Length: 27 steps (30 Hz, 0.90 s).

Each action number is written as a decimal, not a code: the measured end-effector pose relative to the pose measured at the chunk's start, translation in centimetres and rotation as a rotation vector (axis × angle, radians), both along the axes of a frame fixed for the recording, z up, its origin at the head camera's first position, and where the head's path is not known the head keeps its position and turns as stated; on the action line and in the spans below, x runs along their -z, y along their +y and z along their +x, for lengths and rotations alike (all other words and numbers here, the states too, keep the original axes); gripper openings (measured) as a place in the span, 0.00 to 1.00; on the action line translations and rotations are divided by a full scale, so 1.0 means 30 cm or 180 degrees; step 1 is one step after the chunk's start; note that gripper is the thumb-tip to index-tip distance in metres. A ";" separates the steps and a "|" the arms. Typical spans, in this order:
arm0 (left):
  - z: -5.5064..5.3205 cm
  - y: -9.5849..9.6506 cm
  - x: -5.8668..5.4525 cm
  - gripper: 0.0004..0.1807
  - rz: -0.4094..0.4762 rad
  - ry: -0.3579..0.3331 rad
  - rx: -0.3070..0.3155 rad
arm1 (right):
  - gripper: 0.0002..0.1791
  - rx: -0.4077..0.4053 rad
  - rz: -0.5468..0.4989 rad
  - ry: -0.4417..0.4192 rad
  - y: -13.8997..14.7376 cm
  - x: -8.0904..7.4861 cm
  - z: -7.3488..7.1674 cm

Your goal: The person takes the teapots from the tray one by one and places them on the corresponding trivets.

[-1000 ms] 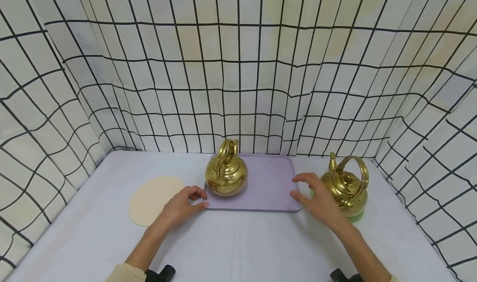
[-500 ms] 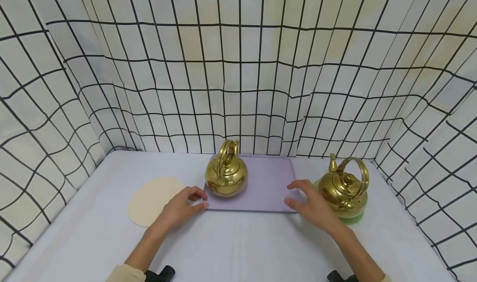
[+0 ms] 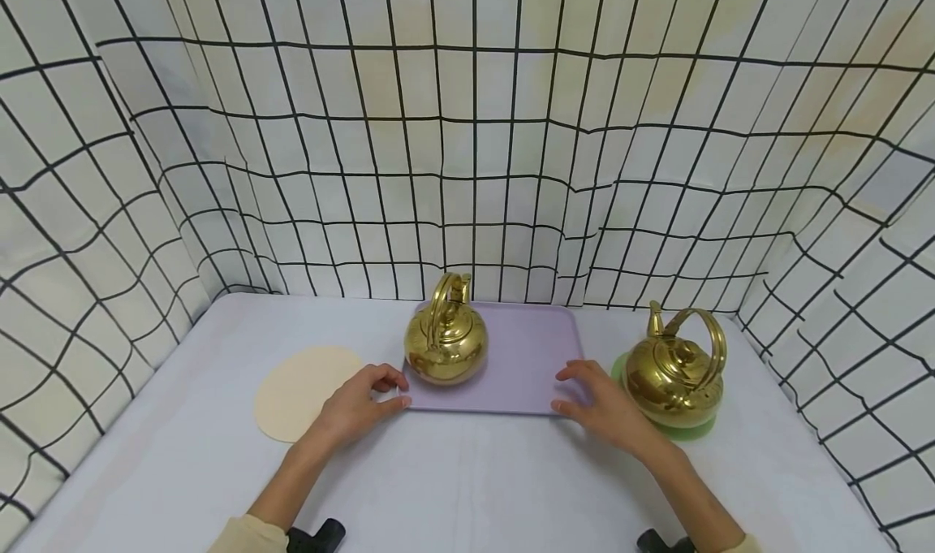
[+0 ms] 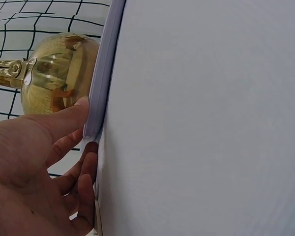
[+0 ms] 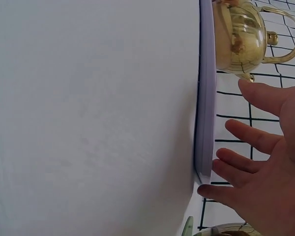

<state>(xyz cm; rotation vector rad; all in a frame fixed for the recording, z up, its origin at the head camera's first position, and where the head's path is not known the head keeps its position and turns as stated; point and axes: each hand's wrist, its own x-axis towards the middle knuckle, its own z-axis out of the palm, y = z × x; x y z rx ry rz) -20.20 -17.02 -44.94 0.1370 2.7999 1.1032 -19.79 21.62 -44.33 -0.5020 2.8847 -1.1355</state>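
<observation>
A lilac tray (image 3: pixel 527 350) lies flat on the table, with a shiny brass kettle (image 3: pixel 447 350) upright on its left half. My left hand (image 3: pixel 358 403) grips the tray's front left corner; in the left wrist view its thumb is on the rim and its other fingers curl beside and below the corner. Over the front right corner, my right hand (image 3: pixel 605 403) has thumb and fingers spread apart, with nothing between them. The right wrist view shows the little finger close by the tray's corner. A second brass kettle (image 3: pixel 672 378) stands just right of that hand.
The second kettle sits on a green round mat (image 3: pixel 687 433), mostly hidden under it. Left of the tray lies a cream round mat (image 3: pixel 295 395), partly behind my left hand. A white cloth (image 3: pixel 467 480) covers the table. Black-gridded white walls (image 3: pixel 467 147) enclose the back and sides.
My right hand has moved left and slightly down, from near the right kettle to over the tray's right front corner. The left hand, tray and both kettles stay in place.
</observation>
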 end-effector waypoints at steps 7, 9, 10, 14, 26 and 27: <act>0.001 -0.001 0.001 0.08 0.0004 0.0007 0.0004 | 0.22 -0.0111 0.0124 0.0028 -0.002 0.012 0.005; 0.000 -0.001 0.001 0.09 0.0007 0.0013 0.0009 | 0.22 -0.0125 0.0157 0.0050 -0.002 0.018 0.004; 0.000 -0.002 0.002 0.09 0.0007 0.0018 0.0009 | 0.22 -0.0143 0.0173 0.0070 -0.002 0.021 0.003; 0.000 -0.002 0.000 0.09 0.0011 0.0023 0.0011 | 0.22 -0.0217 0.0222 0.0087 -0.001 0.027 0.001; -0.009 0.000 -0.006 0.14 0.0183 0.0017 -0.0008 | 0.20 -0.0158 0.0376 -0.0026 -0.023 0.020 0.014; -0.009 -0.002 -0.007 0.14 0.0223 0.0019 -0.0023 | 0.20 -0.0155 0.0391 -0.0022 -0.024 0.019 0.015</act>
